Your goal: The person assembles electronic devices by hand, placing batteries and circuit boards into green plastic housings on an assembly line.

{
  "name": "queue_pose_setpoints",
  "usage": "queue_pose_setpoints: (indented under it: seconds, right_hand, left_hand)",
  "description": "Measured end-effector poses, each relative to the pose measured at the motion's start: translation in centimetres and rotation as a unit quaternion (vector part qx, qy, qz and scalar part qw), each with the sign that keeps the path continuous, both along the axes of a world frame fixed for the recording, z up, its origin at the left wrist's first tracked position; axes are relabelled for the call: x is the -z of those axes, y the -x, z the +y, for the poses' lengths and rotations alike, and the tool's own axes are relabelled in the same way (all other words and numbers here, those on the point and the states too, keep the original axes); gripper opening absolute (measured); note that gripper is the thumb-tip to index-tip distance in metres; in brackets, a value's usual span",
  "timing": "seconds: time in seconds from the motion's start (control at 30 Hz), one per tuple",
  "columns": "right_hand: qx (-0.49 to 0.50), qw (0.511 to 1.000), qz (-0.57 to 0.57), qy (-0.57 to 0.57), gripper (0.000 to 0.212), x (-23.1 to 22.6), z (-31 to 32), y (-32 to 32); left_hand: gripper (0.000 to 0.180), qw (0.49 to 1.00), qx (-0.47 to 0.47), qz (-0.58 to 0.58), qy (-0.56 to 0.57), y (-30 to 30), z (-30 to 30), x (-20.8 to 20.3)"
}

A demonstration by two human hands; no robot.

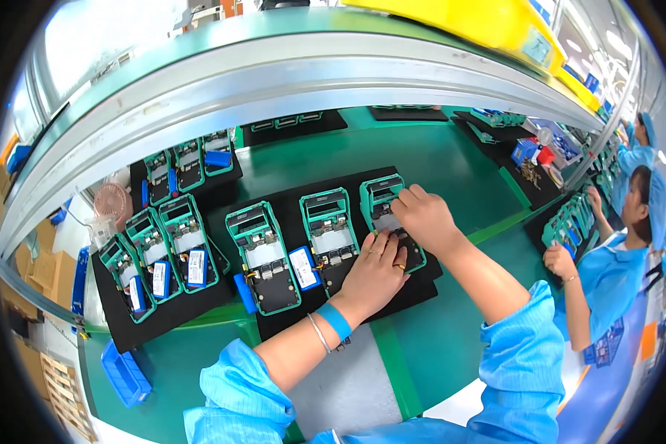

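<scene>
On black tray (422,292), my left hand (375,275) lies flat and right hand (422,214) pinches 3rd green unit (381,194); other 2 w/ blue batteries (303,268) still loose.

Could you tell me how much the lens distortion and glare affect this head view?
Head view: strong fisheye, so the conveyor rail bows into an arc and dark corners vignette the frame; the windows at top left are blown out; both hands on the green device stay sharp and evenly lit.
</scene>
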State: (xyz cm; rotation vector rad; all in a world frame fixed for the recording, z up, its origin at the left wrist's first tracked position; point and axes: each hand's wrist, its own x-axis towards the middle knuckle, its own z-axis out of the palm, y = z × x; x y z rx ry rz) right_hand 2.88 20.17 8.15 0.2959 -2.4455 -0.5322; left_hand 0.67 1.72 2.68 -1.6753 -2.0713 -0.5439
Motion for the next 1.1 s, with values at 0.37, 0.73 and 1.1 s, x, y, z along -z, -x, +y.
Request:
queue_pose_setpoints:
  seconds: [0.37,0.73,1.1]
  right_hand:
    - [0.116,0.877,0.028,0.466,0.023,4.7,1.8,-7.5]
    - [0.145,0.695,-0.012,0.704,0.034,7.2,0.4,-6.8]
    - [0.184,0.718,0.099,0.664,0.032,6.6,4.4,-18.6]
  left_hand:
    - [0.058,0.984,-0.067,-0.129,-0.101,0.5,-11.5,-4.8]
    - [0.044,0.521,-0.206,-0.777,-0.289,5.2,-21.8,0.2]
    - [0.03,0.555,-0.111,-0.794,-0.222,-3.6,-14.5,-2.3]
